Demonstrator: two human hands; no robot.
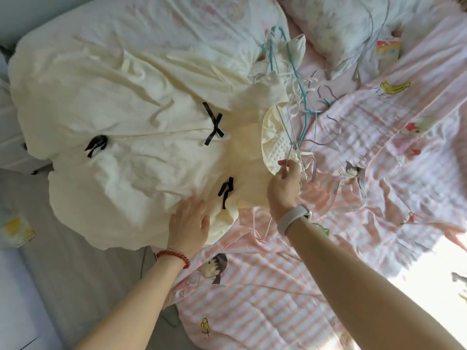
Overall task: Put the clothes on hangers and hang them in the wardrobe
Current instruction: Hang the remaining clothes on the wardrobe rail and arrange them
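1. On the bed, a cream dress [121, 117] lies spread flat over the striped quilt [252, 286].
2. Left hand [189, 223]: fingers straight, pressing the dress edge.
3. Right hand [285, 185]: fingers pinching a thin hanger [290, 137] at the bodice.

A pink striped cartoon quilt [265, 286] beside a floral pillow [341, 29]

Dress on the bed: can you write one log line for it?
cream dress flat on bed | left hand presses skirt | right hand pinches strap at bodice | hangers beside
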